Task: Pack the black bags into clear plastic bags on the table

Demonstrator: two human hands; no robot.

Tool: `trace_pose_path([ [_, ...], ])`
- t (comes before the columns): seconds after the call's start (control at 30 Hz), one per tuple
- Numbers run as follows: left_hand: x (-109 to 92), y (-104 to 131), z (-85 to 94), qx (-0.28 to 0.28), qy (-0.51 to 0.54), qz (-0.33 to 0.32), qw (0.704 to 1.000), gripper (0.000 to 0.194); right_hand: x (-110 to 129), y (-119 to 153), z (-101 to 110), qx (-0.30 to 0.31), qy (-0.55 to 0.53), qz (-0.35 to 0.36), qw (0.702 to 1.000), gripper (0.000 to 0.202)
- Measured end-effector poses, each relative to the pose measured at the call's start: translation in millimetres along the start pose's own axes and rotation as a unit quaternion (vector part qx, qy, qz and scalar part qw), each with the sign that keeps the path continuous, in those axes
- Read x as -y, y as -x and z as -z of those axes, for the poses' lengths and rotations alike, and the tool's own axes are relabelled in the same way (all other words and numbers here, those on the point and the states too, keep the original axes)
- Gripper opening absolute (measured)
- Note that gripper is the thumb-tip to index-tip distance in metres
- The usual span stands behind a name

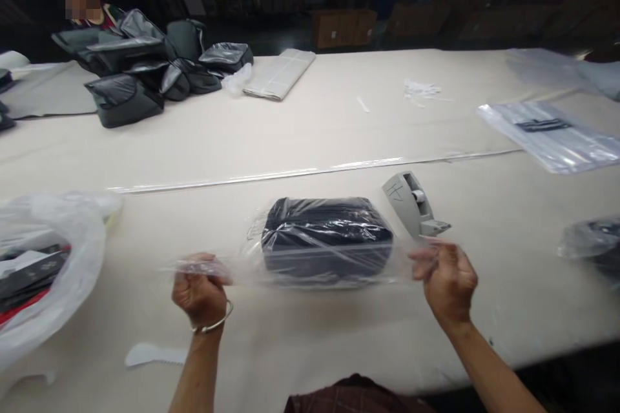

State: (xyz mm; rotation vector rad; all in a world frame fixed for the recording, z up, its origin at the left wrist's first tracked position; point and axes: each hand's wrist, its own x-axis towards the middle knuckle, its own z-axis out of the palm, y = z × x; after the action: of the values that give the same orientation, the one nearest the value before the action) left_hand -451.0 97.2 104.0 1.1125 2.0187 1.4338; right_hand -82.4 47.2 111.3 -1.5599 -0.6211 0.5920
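A dark zipped pouch lies on the table inside a clear plastic bag. My left hand, with a bangle at its wrist, is closed on the left end of the plastic. At the other end my right hand pinches the plastic's right edge, somewhat blurred. Between the two hands the plastic is stretched across the front of the pouch. Just beyond my right hand stands a grey tape dispenser.
To the left sits a white plastic sack of dark and red items. Grey bags are heaped at the far left, near a person. A folded sheet, flat plastic bags and a wrapped dark item also lie on the table.
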Motion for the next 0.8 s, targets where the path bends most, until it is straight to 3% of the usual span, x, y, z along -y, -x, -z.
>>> trace_pose_path([
  [0.1, 5.9, -3.9, -4.4, -0.001, -0.037, -0.023, 0.999, 0.033, -8.0, -10.2, -4.4, -0.023, 0.024, -0.007, 0.999, 0.045],
  [0.2, 16.5, -3.8, -7.9, 0.043, -0.073, -0.019, 0.996, 0.033, -17.1, -16.5, -6.0, -0.017, 0.053, -0.035, 0.998, 0.048],
  [0.37, 48.8, 3.6, -23.6, 0.137, -0.155, 0.0, 0.978, 0.031, -39.4, -25.8, -4.2, 0.049, 0.157, -0.121, 0.979, 0.048],
  [0.47, 62.4, 5.8, -28.5, 0.162, -0.19, 0.003, 0.968, 0.029, -50.8, -32.0, -1.2, 0.101, 0.232, -0.108, 0.961, 0.048],
  [0.53, 59.6, 3.2, -22.0, 0.153, -0.204, 0.011, 0.967, 0.026, -52.7, -34.8, -0.5, 0.125, 0.248, -0.085, 0.957, 0.048],
  [0.6, 43.9, -1.0, -9.0, 0.111, -0.204, -0.007, 0.973, 0.041, -50.3, -35.3, -1.4, 0.133, 0.24, -0.088, 0.957, 0.047],
  [0.63, 31.3, -2.4, -2.2, 0.086, -0.202, -0.046, 0.974, 0.052, -48.3, -34.6, -2.3, 0.133, 0.234, -0.096, 0.958, 0.047],
  [0.7, 0.0, -1.5, 6.0, 0.08, -0.202, -0.201, 0.955, 0.063, -44.2, -31.7, -4.4, 0.128, 0.217, -0.113, 0.961, 0.046],
  [0.77, -32.1, 4.9, 1.4, 0.173, -0.212, -0.372, 0.887, 0.062, -41.1, -27.7, -5.6, 0.112, 0.187, -0.126, 0.968, 0.047],
  [0.8, -45.5, 9.2, -5.8, 0.238, -0.22, -0.421, 0.847, 0.061, -40.2, -25.7, -5.6, 0.103, 0.167, -0.128, 0.972, 0.048],
])
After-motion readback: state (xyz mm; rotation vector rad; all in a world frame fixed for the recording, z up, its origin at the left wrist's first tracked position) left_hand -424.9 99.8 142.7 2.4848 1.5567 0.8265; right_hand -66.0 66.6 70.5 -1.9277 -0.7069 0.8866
